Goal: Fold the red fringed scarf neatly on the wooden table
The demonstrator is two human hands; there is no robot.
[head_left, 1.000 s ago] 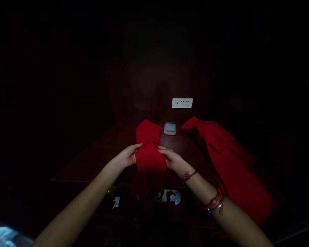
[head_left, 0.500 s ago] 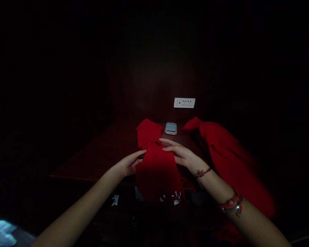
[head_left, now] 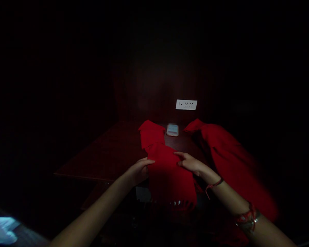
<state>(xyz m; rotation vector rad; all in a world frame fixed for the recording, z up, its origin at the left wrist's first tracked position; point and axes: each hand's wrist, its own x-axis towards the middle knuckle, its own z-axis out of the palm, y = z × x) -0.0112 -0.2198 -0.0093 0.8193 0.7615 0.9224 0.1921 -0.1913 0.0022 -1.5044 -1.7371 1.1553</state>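
Note:
A red fringed cloth (head_left: 170,175) spreads between my hands, its tasselled end hanging over the near edge of the dark table (head_left: 92,161). Its far part lies folded on the tabletop with a pointed tip. My left hand (head_left: 142,168) grips the cloth's left edge, thumb on top and the other fingers partly hidden beneath. At the right edge, my right hand (head_left: 190,163) holds the cloth with its thumb and fingers. A second red cloth (head_left: 229,157) lies to the right, running from the table toward the near right.
A phone (head_left: 172,130) with a lit screen lies behind the folded part. On the wall above is a white socket panel (head_left: 186,104). Something pale (head_left: 2,228) shows at the lower left. The surroundings are very dark.
Both hands have moved nearer and to the right along the cloth. The cloth's fringed end has shifted right, and more of the part beyond the hands lies visible.

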